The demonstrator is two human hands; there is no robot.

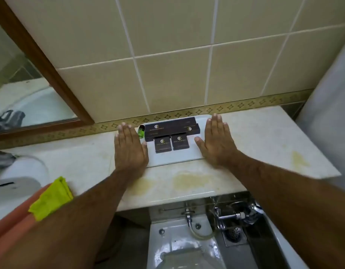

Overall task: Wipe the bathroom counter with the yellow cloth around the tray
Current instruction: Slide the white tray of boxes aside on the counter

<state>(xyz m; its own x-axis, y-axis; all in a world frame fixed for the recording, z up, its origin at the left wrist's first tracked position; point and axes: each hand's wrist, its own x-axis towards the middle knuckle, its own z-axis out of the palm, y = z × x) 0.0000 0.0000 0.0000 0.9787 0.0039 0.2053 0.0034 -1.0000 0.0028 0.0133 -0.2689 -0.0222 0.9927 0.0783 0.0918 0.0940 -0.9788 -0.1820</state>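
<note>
Counter [245, 144]: pale marble-look slab, running along a wall of cream tiles [167, 45] with a patterned border strip [245, 103] at its foot. Yellowish stains [187, 180] mark the near edge and the right side.

Mirror [16, 78]: brown wooden frame, upper left.

Sink [18, 171]: white, at the left end of the counter, partly in view.

Below the counter: chrome pipework and valves [231, 216], a floor drain [234, 232].

Tray [173, 159]: white, rectangular, set against the wall at mid-counter. Holds dark boxes [171, 131] with gold logos, two long at the back and two small in front, plus a small green bottle [141, 132] at its left end.

My left hand [130, 148]: flat, fingers straight and together, palm down over the tray's left edge; grips nothing.

My right hand [216, 140]: likewise flat and extended, palm down at the tray's right edge, thumb over the tray; grips nothing.

Yellow cloth [51, 199]: draped in a bunch over an orange-pink surface [12, 226] at lower left, beside my left forearm, well apart from the tray and from both hands.
</note>
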